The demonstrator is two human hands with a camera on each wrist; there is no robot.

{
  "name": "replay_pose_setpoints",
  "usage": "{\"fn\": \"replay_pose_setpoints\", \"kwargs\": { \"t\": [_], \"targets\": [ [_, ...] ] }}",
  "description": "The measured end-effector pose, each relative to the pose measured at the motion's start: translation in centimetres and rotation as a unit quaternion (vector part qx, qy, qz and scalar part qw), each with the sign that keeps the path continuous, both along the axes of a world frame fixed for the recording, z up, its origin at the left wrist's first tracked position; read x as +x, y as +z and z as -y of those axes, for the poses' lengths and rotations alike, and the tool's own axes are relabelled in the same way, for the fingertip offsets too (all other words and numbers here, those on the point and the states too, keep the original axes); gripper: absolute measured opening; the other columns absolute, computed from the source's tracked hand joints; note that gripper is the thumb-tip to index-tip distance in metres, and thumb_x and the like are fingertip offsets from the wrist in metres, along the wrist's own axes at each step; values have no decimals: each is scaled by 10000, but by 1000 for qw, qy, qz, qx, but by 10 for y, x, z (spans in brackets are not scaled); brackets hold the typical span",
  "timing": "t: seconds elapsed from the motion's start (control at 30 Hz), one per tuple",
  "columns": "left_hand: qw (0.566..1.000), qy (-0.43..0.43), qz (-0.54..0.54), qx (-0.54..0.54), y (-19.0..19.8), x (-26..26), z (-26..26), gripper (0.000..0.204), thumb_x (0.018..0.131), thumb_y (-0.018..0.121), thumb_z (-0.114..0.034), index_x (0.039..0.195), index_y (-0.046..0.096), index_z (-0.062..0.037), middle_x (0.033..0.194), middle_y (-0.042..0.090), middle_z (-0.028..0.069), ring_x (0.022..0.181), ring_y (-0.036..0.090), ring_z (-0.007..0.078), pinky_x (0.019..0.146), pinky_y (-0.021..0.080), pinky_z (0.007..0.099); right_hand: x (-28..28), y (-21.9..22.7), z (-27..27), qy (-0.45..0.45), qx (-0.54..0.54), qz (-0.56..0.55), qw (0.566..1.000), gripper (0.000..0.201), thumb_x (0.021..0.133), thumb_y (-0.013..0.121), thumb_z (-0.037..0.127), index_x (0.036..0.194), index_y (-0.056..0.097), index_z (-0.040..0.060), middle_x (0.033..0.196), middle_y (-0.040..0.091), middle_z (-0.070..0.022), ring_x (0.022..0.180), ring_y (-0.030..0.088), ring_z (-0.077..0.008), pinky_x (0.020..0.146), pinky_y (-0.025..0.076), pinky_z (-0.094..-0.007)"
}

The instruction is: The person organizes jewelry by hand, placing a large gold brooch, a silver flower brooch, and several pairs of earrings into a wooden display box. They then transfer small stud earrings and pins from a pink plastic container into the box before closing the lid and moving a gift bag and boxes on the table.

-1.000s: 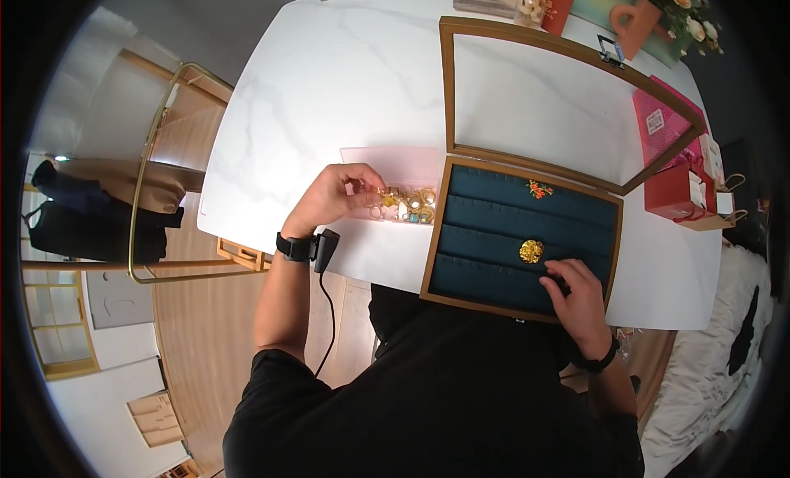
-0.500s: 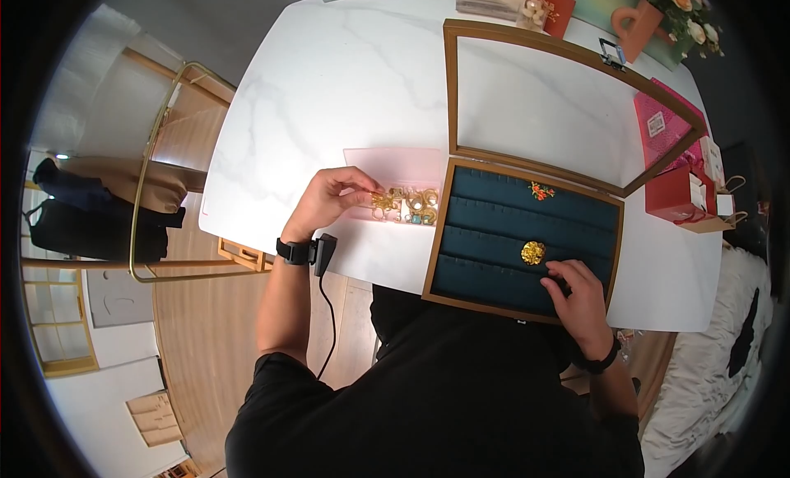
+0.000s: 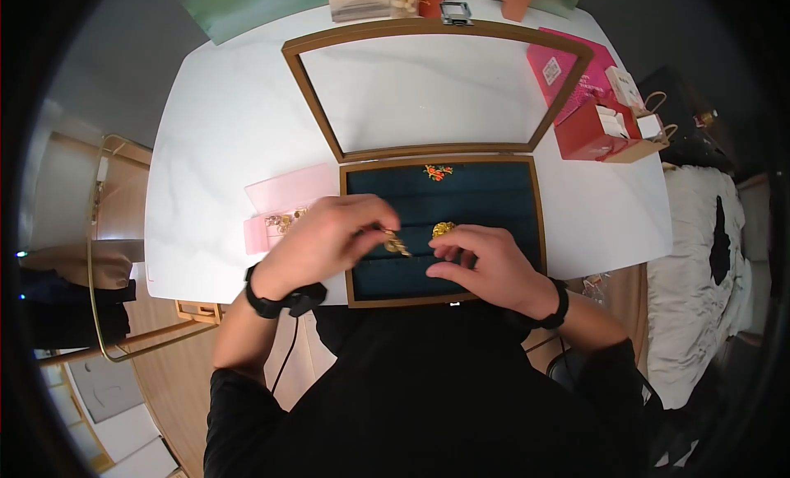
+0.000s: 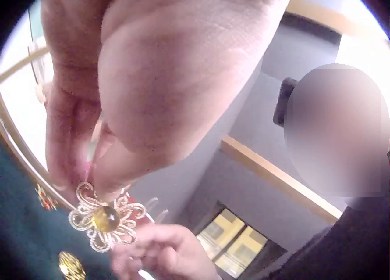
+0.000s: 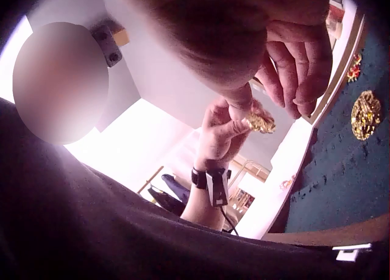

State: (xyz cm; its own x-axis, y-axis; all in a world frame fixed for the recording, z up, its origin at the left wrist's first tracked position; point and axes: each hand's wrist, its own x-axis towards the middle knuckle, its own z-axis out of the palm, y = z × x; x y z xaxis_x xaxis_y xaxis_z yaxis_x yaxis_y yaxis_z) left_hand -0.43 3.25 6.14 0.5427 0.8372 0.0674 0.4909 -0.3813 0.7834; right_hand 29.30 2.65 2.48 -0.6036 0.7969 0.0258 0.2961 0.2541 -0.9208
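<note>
My left hand (image 3: 329, 235) pinches a gold flower-shaped brooch (image 3: 396, 244) over the left part of the dark teal display case (image 3: 539, 231). In the left wrist view the brooch (image 4: 106, 219) shows looped petals round a yellow stone. My right hand (image 3: 492, 264) hangs over the case with relaxed fingers, holding nothing, beside a round gold brooch (image 3: 443, 229) lying on the teal lining. A red and orange floral brooch (image 3: 438, 173) lies near the case's back edge. Left of the case, partly behind my left hand, is a pink box (image 3: 256, 236) with gold jewellery (image 3: 282, 221).
The case's glass lid (image 3: 329, 125) stands raised at the back. At the right are a pink package (image 3: 568, 74) and a red box (image 3: 588, 132) with a paper bag. A stack of items (image 3: 362, 0) sits at the table's back edge.
My left hand has left the pink box and moved right, over the case, with the flower brooch. My right hand has come closer to it. The head view has shifted.
</note>
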Motion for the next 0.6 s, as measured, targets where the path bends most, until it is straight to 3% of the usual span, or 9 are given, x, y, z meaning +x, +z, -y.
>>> {"fn": "replay_pose_setpoints", "kwargs": {
  "t": [0.17,0.2,0.27,0.3,0.37,0.4,0.6],
  "targets": [
    [995,-77,-5,56,-23,51,-12,176,971,788,-14,1119,694,-18,1042,745,144,938,762,365,756,596,447,-1,-17,-6,-9,-1,33,999,233,1023,835,185,1120,796,-24,917,788,-127,769,753,-234,749,608,-351],
    [996,-76,-6,54,-26,55,-12,202,964,797,0,1143,705,-16,1051,749,136,945,765,344,774,605,422,0,-22,-5,-10,-1,32,999,233,1023,835,185,1120,796,-24,917,788,-127,769,753,-234,749,608,-351],
    [998,-50,20,21,-30,59,-11,213,968,802,9,1162,716,-12,1051,758,124,948,773,306,790,612,397,3,-28,-4,-31,-31,-6,999,177,1051,801,144,1117,804,-20,929,803,-64,766,716,-97,684,574,-270],
    [999,-23,45,-10,-32,61,-11,225,973,807,19,1181,726,-8,1051,767,112,951,781,267,806,620,371,5,-28,-5,-32,-31,-6,999,177,1051,801,144,1117,804,-20,929,803,-64,766,716,-97,684,574,-270],
    [996,18,58,-72,-39,55,-13,231,982,808,27,1198,733,-4,1054,774,96,970,778,223,833,625,347,6,-25,-10,-60,-174,-23,983,183,1060,770,134,1082,813,-42,900,810,-88,772,737,-135,733,586,-300],
    [987,58,71,-134,-43,52,-14,237,992,809,36,1216,740,1,1057,782,79,988,776,178,861,631,322,7,-26,-11,-59,-174,-24,983,183,1060,770,134,1082,813,-42,900,810,-88,772,737,-135,733,586,-300],
    [978,68,84,-177,-67,45,-15,206,1013,797,40,1210,742,14,1058,787,53,992,763,133,909,639,301,7,-41,-16,-50,-162,-8,986,177,1087,732,132,1101,809,-27,921,799,-29,777,696,-71,688,572,-255]
  ]
}}
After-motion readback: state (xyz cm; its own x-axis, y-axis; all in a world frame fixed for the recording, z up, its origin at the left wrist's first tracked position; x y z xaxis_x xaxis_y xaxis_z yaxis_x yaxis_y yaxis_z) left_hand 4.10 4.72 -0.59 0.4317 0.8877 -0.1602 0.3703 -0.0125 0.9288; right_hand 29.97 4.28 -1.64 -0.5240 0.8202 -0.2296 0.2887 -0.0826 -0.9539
